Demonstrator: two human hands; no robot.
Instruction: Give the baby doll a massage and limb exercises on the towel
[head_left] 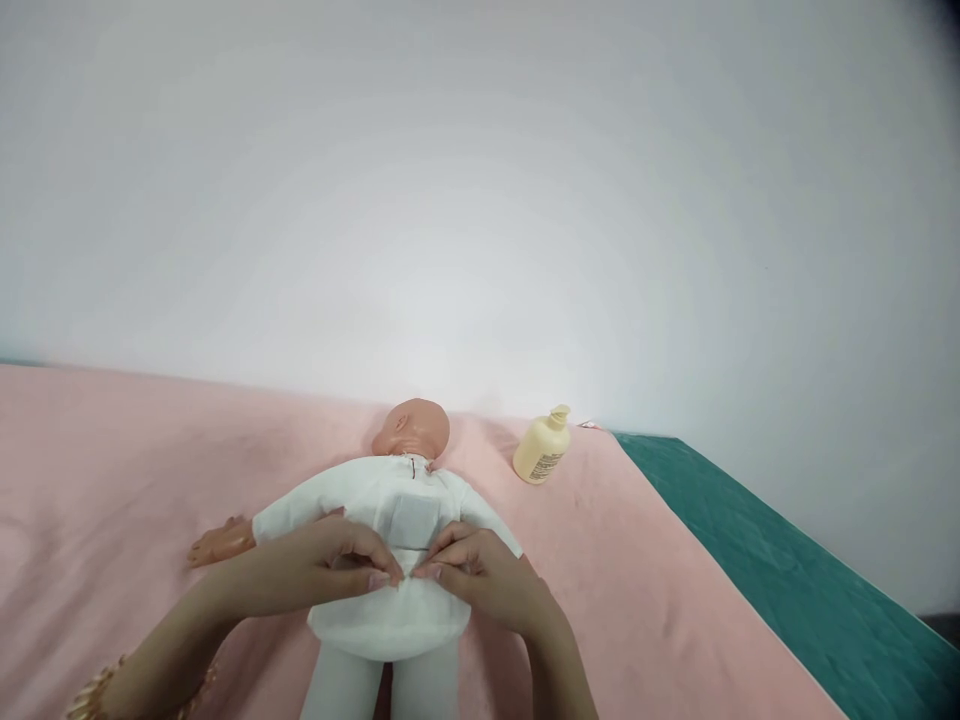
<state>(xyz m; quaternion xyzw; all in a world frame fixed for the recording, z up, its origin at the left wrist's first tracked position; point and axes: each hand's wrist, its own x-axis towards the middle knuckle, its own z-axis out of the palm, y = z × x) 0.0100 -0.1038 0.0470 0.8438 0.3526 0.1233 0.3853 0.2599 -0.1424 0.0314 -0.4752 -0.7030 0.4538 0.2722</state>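
A baby doll (397, 620) with a white cloth body lies on its front, its bare plastic head (420, 428) turned to the left. On its upper back is a pale square patch (414, 521). Just below that patch, my left hand (352, 565) is closed in a pinch at the white cloth. My right hand (480, 570) pinches there too, its fingertips almost meeting the left ones. What lies between the fingertips is too small to make out. Both hands hide parts of the doll's sides.
A cream pump bottle (543, 450) stands right of the doll's head. Pink cloth (645, 600) covers the surface, with a green top (795, 560) showing at the right. A white wall (480, 200) rises behind. A beaded bracelet (97, 690) circles my left wrist.
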